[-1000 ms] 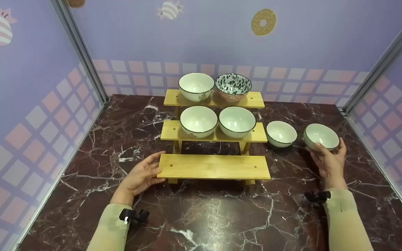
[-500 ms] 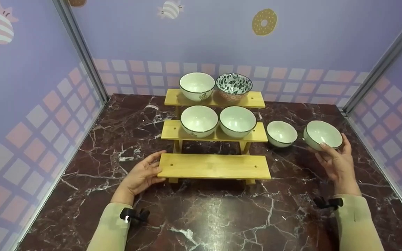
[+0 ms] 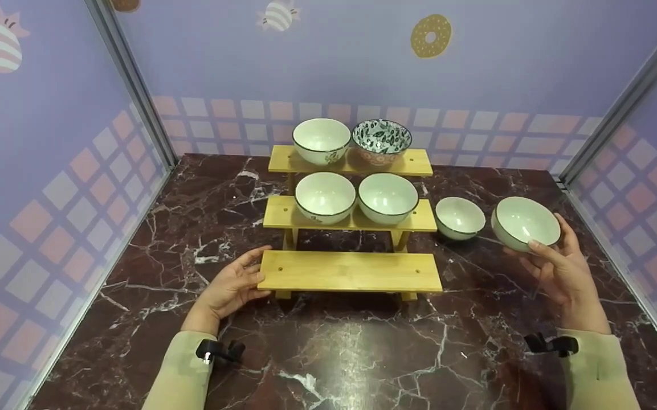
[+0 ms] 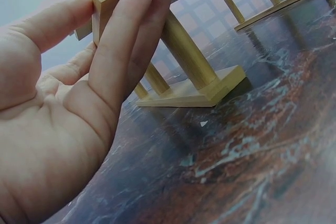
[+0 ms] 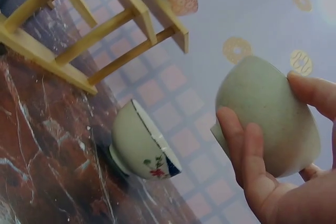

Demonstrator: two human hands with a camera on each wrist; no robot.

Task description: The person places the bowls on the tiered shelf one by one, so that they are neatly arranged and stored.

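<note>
My right hand (image 3: pixel 573 279) grips a pale green-white bowl (image 3: pixel 525 222) with a dark rim, thumb near the rim and fingers under its side. In the right wrist view this bowl (image 5: pixel 268 119) is held up off the table. A smaller white bowl (image 3: pixel 459 218), with a flower painted on its outside, stands on the table just left of it. At the left end of the three-tier wooden stand (image 3: pixel 351 272), my left hand (image 3: pixel 234 287) holds the lowest board by its end. The left wrist view shows fingers (image 4: pixel 118 40) against that board's end and underside.
On the middle tier sit a white bowl (image 3: pixel 325 199) and a pale green bowl (image 3: pixel 388 199). The top tier bears a white bowl (image 3: pixel 321 141) and a dark-patterned bowl (image 3: pixel 382 141). Patterned walls (image 3: pixel 339 57) enclose the dark marble table (image 3: pixel 362 353) at the back and both sides.
My right hand has drawn the bowl up from the table and toward me, the wrist swinging to the right. The left hand and the stand have stayed in place.
</note>
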